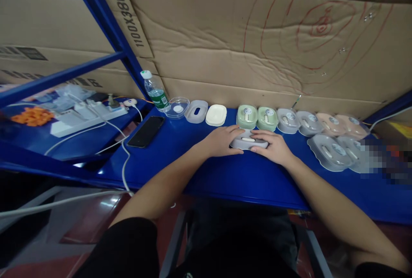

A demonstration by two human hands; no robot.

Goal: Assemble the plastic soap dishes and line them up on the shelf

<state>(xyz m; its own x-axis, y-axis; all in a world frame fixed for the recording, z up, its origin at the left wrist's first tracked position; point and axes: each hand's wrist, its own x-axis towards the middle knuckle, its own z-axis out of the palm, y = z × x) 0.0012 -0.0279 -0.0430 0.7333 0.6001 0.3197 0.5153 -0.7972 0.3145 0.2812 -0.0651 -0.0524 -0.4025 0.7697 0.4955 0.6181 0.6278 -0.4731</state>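
A small grey lidded box [246, 144] with a pale bar on its top sits on the blue table in front of me. My left hand [222, 142] grips its left side, fingers over the top edge and thumb low at the front. On the opposite side my right hand [273, 147] holds it the same way. Just behind stand two green lidded boxes [247, 117]. To their left lie a cream tray [216, 115], a grey piece with an oval slot [196, 112] and a clear plastic cover [177, 108].
More grey boxes [288, 120] and peach boxes [331, 124] line the back right, with further grey ones [330, 152] nearer. Leftward are a water bottle [156, 93], a black phone [146, 131], a white power strip [88, 119] with cables, and orange pieces [33, 116]. Cardboard [209, 33] walls the back.
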